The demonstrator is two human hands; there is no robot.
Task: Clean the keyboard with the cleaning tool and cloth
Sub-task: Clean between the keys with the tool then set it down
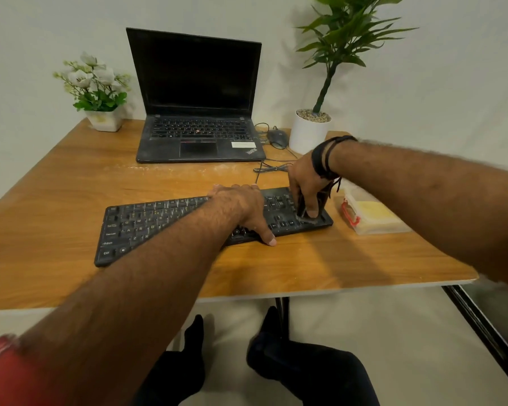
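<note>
**Black keyboard under brushing: points of risk**

Black plastic keyboard (188,224) lies flat on the wooden table (71,177), in front of the laptop (197,112). Left hand (241,206) rests spread over its middle, thumb at the near edge, steadying it. Right hand (305,186) grips a dark cleaning tool (304,213), tip at the keyboard's right end. Packaged yellow cloth (370,215) sits just right of the keyboard. Hard strokes could probably dislodge keycaps or sweep dust onto the cloth; a lighter left hand would let the keyboard skid.
</note>
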